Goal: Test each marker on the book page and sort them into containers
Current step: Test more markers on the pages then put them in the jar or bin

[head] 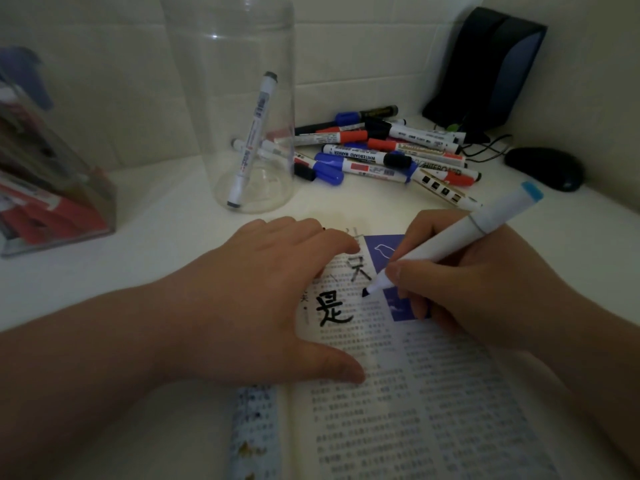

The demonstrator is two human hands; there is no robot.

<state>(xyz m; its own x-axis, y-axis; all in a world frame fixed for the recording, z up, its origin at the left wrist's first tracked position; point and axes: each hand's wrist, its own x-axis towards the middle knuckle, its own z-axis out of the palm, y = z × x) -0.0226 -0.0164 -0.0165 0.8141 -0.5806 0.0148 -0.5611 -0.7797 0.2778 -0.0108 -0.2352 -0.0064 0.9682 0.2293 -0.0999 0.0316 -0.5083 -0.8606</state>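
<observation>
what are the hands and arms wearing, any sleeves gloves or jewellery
Nothing is worn. The left hand and right hand have no gloves, and no rings show. The left forearm and right forearm are uncovered to the frame edge: no sleeves, watch or bracelet in view.
</observation>
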